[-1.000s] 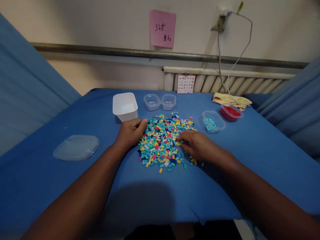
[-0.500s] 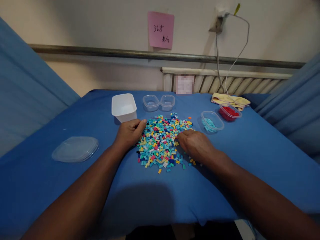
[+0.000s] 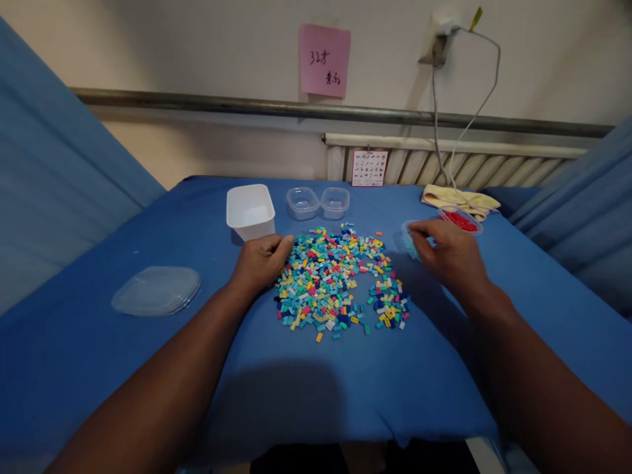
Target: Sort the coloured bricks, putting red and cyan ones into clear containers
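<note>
A loose pile of small toy building bricks (image 3: 316, 283) in many colours spreads over the blue cloth in front of me. At its left edge rests my left hand (image 3: 261, 264), fingers curled and thumb against them; what is inside, if anything, is hidden. My right hand (image 3: 451, 253) hovers over a clear tub (image 3: 405, 230) of light blue bricks, with thumb and fingertips pinched; anything between them is too small to make out. The hand hides much of that tub. Just behind it, a second clear tub (image 3: 478, 228) holds red bricks (image 3: 460, 220).
A white bin (image 3: 251, 227) stands behind my left hand. Beside it are two clear tubs (image 3: 303, 209). Stacked clear lids (image 3: 157, 291) lie at the left. A yellow cloth (image 3: 447, 197) lies at the back right, where a cable (image 3: 468, 128) hangs down.
My right hand has left the right side of the pile and moved right and away from me, over the light blue bricks' tub. My left hand stays at the pile's edge.
</note>
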